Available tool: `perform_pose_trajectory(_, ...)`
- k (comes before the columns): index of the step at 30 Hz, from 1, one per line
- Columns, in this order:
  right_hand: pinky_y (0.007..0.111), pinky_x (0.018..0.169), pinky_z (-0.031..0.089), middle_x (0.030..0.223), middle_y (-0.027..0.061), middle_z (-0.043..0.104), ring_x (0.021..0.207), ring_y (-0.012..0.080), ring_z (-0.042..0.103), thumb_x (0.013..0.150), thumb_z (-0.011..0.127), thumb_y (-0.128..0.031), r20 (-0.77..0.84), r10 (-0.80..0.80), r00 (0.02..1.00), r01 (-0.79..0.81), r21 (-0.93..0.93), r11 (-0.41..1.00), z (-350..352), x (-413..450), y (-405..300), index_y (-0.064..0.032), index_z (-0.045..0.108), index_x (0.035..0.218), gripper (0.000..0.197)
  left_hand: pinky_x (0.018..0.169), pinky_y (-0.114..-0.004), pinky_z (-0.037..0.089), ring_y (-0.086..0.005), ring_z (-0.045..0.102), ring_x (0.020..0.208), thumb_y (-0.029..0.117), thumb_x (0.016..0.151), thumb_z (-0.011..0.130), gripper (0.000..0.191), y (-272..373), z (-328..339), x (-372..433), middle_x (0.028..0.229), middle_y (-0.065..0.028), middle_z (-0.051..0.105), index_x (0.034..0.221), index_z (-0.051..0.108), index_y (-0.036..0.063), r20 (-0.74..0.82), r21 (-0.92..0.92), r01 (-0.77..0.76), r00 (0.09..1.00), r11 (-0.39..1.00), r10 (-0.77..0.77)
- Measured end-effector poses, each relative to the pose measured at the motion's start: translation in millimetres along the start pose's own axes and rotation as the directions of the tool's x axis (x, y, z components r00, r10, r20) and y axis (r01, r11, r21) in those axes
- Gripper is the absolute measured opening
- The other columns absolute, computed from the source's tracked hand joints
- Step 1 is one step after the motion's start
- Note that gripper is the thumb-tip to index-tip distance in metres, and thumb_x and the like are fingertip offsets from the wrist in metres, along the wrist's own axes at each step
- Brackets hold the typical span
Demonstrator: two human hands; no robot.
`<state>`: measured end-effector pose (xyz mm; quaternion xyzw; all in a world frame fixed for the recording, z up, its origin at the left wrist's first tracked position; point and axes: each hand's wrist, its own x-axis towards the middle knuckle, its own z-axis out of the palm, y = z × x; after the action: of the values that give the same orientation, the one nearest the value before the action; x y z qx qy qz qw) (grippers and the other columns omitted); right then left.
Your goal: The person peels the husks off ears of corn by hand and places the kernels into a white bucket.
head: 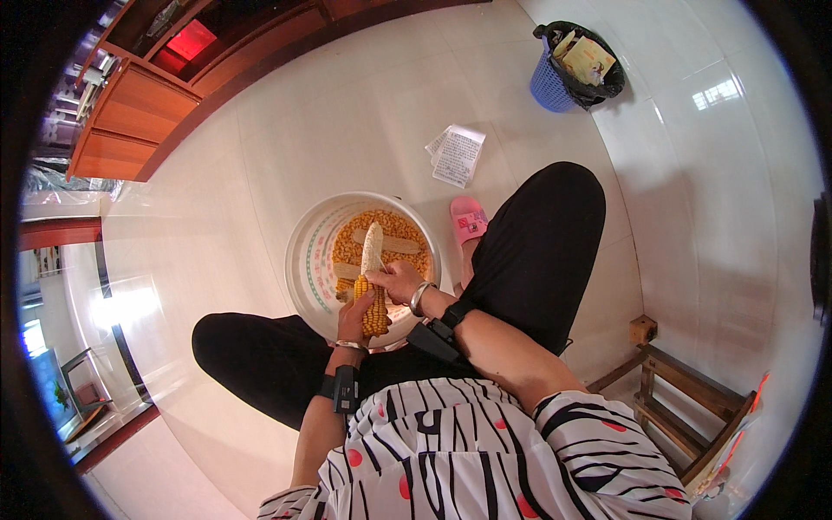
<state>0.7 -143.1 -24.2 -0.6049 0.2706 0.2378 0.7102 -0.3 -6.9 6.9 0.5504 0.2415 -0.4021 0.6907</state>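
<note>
My left hand grips a yellow ear of corn above the near side of a round metal basin. A pale, bare cob length points away from me above the kernel-covered part; I cannot tell whether both are one ear. My right hand closes around the corn where the pale and yellow parts meet, its thumb on top. Inside the basin, loose corn kernels cover the bottom. Stripped cobs lie on them, partly hidden by my hands.
Beyond the basin, printed papers lie on the tiled floor near my pink slipper. A blue wastebasket with a black bag stands by the wall. A wooden cabinet is far left, and a wooden stool or chair stands right.
</note>
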Motion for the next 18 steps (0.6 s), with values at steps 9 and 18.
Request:
perform_pose_trajectory(9,0.025,0.039,0.033,0.053,0.0014,0.049,0.042,0.0096,0.042,0.069,0.061,-0.035,-0.067,-0.053,0.996,0.053,-0.004,0.999,2.6,-3.5,-3.7,0.0019,0.057,0.070,0.037,0.040,-0.029,0.047,-0.0212,0.055,0.048,0.027,0.075,0.056,0.035,-1.5,-0.9,-0.3,0.066,-0.0106,0.053,0.090,0.048,-0.0045,0.011,0.022,0.002,1.000,1.000,-0.002)
perform_pose_trajectory(18,0.027,0.043,0.037,0.057,0.0029,0.052,0.048,0.0106,0.046,0.064,0.064,-0.040,-0.130,-0.030,0.991,0.009,-0.154,0.988,2.3,20.8,25.5,0.0019,0.058,0.067,0.043,0.041,-0.030,0.047,-0.0207,0.055,0.049,0.027,0.073,0.058,0.037,1.1,3.8,-6.1,0.068,-0.0104,0.053,0.090,0.050,-0.0045,0.000,0.120,-0.045,0.999,0.992,0.046)
